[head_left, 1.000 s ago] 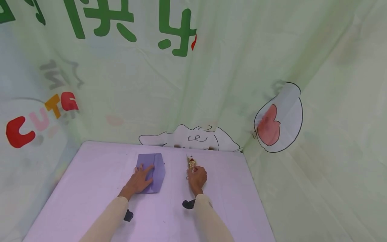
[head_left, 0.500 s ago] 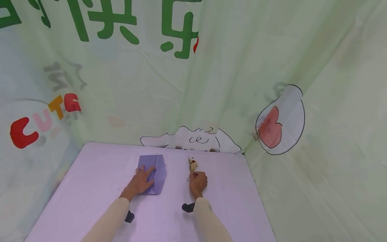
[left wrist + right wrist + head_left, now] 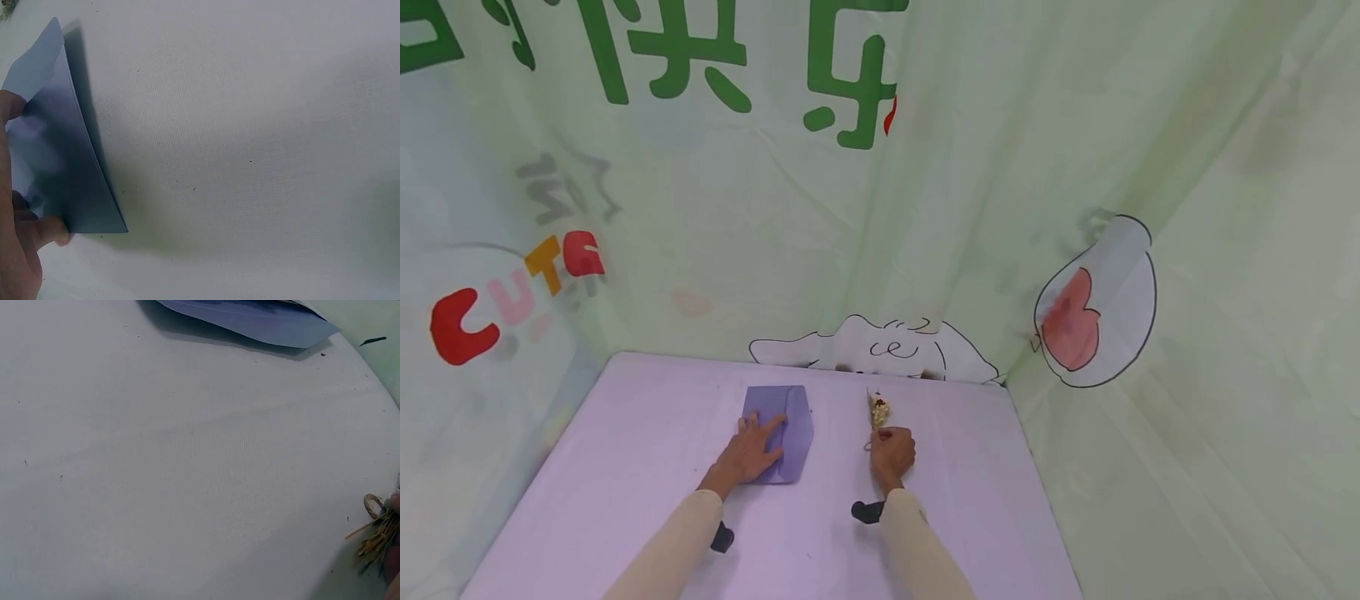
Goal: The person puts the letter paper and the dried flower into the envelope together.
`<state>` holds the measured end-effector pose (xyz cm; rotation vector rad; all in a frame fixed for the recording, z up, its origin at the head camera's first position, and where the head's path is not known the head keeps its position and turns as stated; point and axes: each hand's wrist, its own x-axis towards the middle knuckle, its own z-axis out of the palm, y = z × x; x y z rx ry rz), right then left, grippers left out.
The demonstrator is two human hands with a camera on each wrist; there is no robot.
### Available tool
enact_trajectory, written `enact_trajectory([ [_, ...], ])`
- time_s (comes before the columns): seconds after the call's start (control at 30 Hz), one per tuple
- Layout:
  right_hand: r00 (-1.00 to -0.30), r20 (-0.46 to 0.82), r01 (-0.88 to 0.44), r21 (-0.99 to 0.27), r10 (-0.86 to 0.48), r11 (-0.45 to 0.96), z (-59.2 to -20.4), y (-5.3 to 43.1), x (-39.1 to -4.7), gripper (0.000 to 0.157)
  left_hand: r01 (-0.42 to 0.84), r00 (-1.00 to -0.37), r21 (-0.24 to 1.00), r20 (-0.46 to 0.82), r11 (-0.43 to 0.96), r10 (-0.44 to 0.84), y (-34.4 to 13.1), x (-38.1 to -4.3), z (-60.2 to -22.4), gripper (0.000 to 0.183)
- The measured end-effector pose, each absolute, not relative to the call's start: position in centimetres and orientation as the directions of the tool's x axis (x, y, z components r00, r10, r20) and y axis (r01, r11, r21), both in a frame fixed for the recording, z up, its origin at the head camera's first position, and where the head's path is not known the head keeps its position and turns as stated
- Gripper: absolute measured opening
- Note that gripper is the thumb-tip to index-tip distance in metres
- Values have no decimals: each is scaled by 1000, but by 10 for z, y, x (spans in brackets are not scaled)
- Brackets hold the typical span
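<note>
Dried flower bunch (image 3: pixel 879 412) lying on the desk (image 3: pixel 820 550), right of centre toward the far edge; blossoms to the far side, stems (image 3: pixel 374 545) to the near side.

Change: right hand (image 3: pixel 892 452) has slid a little nearer, from beside the blossoms down to the stems. Blossoms now uncovered; the bunch itself has barely shifted. Fingers curled, pinching it low. Right-wrist view catches the loose stem ends and a loop of cord (image 3: pixel 373 505) by the fingertips, the rest of the grasp cut off by the frame edge. Judgement: a stem-end hold leaves the fragile heads free, so better suited to handling the bunch.

Left of it, well apart: purple envelope (image 3: pixel 799 433), flap spread to the right. Left hand (image 3: pixel 748 450) lies across it, fingers spread, gripping nothing; unchanged. It probably serves as a steadying hand.

Outward: a black device at each wrist, just beyond pale sleeves (image 3: pixel 666 537). Pale curtain (image 3: pixel 962 167) behind, with a line-drawn figure (image 3: pixel 897 350) at the far edge.
</note>
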<state>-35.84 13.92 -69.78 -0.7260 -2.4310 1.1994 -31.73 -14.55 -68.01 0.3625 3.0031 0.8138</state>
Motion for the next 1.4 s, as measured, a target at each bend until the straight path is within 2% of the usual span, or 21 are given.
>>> enact_trajectory([
  [0.2, -819, 77, 279, -812, 569, 512, -696, 129, -360, 7, 173, -979, 499, -10, 849, 205, -150, -311, -668, 64],
  [0.37, -828, 110, 234, -823, 550, 517, -687, 114, -363, 5, 177, -979, 493, -4, 852, 206, -152, -309, -666, 63],
  [0.77, -865, 167, 138, -827, 473, 545, -679, 73, -362, 7, 268, -963, 541, 154, 797, 220, -161, -321, -697, 63],
  [0.87, -876, 177, 112, -830, 448, 547, -673, 64, -359, 7, 251, -968, 566, 127, 785, 218, -158, -320, -689, 62],
  [1.13, -901, 137, 117, -836, 411, 536, -663, 45, -356, 7, 191, -977, 537, 28, 822, 209, -152, -317, -676, 62],
  [1.4, -917, 195, 32, -833, 348, 552, -656, 30, -357, 6, 170, -978, 533, -9, 829, 207, -146, -320, -672, 62],
])
